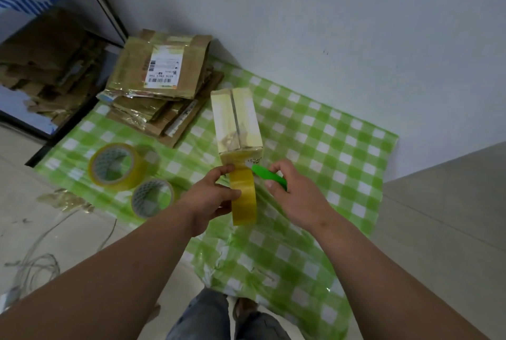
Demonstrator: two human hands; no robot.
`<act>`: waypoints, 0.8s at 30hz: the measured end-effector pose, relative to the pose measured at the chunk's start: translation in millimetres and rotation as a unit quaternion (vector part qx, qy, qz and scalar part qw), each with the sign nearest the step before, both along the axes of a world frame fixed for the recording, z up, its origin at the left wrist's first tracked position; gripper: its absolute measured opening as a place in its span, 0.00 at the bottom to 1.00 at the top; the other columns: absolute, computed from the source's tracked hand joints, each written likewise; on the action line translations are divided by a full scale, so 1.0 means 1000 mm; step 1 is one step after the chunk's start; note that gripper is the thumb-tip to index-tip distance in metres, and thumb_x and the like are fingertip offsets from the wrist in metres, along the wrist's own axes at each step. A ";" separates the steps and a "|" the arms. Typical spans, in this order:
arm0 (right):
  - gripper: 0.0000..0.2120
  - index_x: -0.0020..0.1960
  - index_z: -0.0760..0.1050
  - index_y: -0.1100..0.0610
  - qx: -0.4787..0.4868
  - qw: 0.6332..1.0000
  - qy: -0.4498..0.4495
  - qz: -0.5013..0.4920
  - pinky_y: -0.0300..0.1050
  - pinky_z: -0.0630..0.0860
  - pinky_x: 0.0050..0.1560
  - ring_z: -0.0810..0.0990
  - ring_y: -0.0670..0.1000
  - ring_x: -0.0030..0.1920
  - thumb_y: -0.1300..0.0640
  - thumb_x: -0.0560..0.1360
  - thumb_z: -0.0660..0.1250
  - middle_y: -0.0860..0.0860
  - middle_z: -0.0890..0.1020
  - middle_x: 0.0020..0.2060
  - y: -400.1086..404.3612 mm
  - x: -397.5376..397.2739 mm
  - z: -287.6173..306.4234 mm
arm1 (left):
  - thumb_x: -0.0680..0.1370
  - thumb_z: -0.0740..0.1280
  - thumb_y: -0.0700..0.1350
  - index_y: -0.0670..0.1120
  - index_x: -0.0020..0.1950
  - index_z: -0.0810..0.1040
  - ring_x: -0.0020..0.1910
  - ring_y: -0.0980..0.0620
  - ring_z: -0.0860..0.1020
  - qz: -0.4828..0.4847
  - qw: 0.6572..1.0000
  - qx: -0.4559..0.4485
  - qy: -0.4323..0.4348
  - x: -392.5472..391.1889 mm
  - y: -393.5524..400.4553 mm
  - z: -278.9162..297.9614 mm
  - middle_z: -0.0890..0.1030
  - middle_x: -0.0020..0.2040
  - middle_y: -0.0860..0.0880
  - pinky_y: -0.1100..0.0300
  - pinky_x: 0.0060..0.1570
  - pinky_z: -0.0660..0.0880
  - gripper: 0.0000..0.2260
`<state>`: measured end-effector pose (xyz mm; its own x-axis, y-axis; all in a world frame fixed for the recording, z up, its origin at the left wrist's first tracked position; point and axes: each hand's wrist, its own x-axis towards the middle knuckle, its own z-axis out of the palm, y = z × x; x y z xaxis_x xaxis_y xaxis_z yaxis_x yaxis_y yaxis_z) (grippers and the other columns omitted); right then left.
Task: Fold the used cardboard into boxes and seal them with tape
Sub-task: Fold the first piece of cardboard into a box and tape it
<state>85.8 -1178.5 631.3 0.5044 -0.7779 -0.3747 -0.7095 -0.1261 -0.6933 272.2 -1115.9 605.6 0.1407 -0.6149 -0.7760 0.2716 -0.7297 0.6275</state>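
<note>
Box (236, 120) on mat (342, 147); flattened cardboard stack (161, 84) behind-left; two tape rolls (116, 165) left.

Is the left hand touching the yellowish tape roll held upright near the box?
Touching. The head view shows the left hand gripping the tape roll, fingers curled over its edge.
</note>
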 end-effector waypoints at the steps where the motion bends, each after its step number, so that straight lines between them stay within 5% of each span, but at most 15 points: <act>1: 0.07 0.58 0.66 0.48 -0.004 1.000 0.005 0.006 0.44 0.66 0.37 0.73 0.46 0.32 0.48 0.82 0.59 0.45 0.74 0.34 0.000 0.003 0.000 | 0.76 0.69 0.33 0.57 0.66 0.73 0.51 0.42 0.81 -0.004 1.000 -0.004 0.003 0.001 0.000 -0.001 0.80 0.48 0.42 0.49 0.54 0.79 0.25; 5: 0.07 0.57 0.66 0.51 -0.127 0.990 0.038 0.046 0.50 0.63 0.60 0.73 0.50 0.51 0.50 0.82 0.55 0.46 0.73 0.51 -0.001 0.014 -0.003 | 0.75 0.70 0.32 0.58 0.63 0.73 0.54 0.40 0.79 -0.015 1.000 -0.017 0.012 0.003 0.002 -0.007 0.77 0.49 0.42 0.42 0.62 0.75 0.25; 7: 0.15 0.60 0.68 0.54 -0.194 0.978 0.030 0.063 0.50 0.59 0.62 0.69 0.52 0.61 0.47 0.80 0.52 0.48 0.71 0.61 -0.004 0.021 -0.001 | 0.74 0.71 0.32 0.58 0.63 0.73 0.51 0.42 0.78 -0.022 0.999 -0.022 0.016 0.006 0.002 -0.009 0.77 0.47 0.43 0.42 0.61 0.75 0.26; 12: 0.19 0.71 0.65 0.53 -0.202 0.972 0.005 0.117 0.56 0.54 0.74 0.58 0.48 0.77 0.50 0.82 0.54 0.47 0.68 0.73 -0.015 0.041 0.000 | 0.72 0.71 0.29 0.54 0.64 0.69 0.40 0.49 0.76 -0.050 0.999 -0.016 0.014 0.013 0.003 -0.008 0.74 0.38 0.49 0.54 0.44 0.75 0.28; 17: 0.22 0.77 0.58 0.52 -0.148 0.984 0.003 0.098 0.56 0.49 0.78 0.52 0.44 0.79 0.51 0.84 0.52 0.46 0.63 0.77 -0.017 0.043 -0.002 | 0.71 0.72 0.28 0.53 0.66 0.65 0.36 0.52 0.74 -0.104 0.994 -0.013 -0.002 0.022 0.005 -0.005 0.70 0.37 0.48 0.59 0.40 0.76 0.32; 21: 0.22 0.77 0.60 0.52 -0.153 0.986 -0.001 0.064 0.58 0.53 0.77 0.55 0.45 0.78 0.52 0.84 0.54 0.47 0.67 0.75 -0.015 0.043 -0.002 | 0.66 0.76 0.31 0.57 0.69 0.64 0.45 0.46 0.77 -0.140 0.990 -0.011 0.005 0.025 0.020 -0.007 0.76 0.44 0.42 0.51 0.52 0.76 0.39; 24: 0.19 0.74 0.64 0.53 -0.153 0.987 -0.032 0.046 0.59 0.59 0.74 0.62 0.49 0.76 0.52 0.83 0.56 0.49 0.71 0.72 -0.015 0.044 0.000 | 0.72 0.71 0.31 0.59 0.66 0.72 0.47 0.45 0.77 -0.108 0.994 -0.014 0.029 0.020 0.029 -0.008 0.77 0.45 0.43 0.51 0.52 0.73 0.31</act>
